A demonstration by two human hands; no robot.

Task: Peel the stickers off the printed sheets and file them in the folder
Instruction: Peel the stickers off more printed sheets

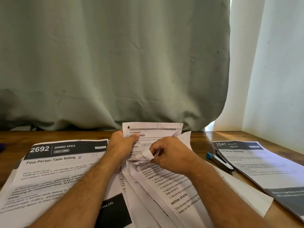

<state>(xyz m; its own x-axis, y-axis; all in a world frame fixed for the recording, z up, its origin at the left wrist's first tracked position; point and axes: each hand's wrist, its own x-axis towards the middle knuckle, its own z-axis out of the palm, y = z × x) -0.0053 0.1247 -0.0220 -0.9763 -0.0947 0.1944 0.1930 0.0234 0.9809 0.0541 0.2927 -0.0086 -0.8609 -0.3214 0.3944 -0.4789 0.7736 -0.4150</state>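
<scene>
The left hand (pixel 122 141) is gripping the sheet (pixel 153 134) steady while right-hand fingers (pixel 152 153) are pinching a curled strip (pixel 143 154), probably a sticker.

Backdrop: grey-green curtain (pixel 115 63) hung creased behind the desk | Right: white curtain (pixel 271 71) glowed with daylight | Furniture: brown wooden table (pixel 202 137) ran across the foreground

1. Wooden table (pixel 194 137) spans the foreground; a curtain (pixel 115 63) hangs behind it at 12 o'clock.
2. "Dining Area" sheet (pixel 54 163) lies at 9 o'clock.
3. Both hands, left (pixel 121 143) and right (pixel 171 155), hold a crumpled sheet bundle (pixel 153 134) at centre.
4. Stapler (pixel 219 161) lies at 3 o'clock, just left of the "Kitchen" sheet (pixel 263 167).
</scene>
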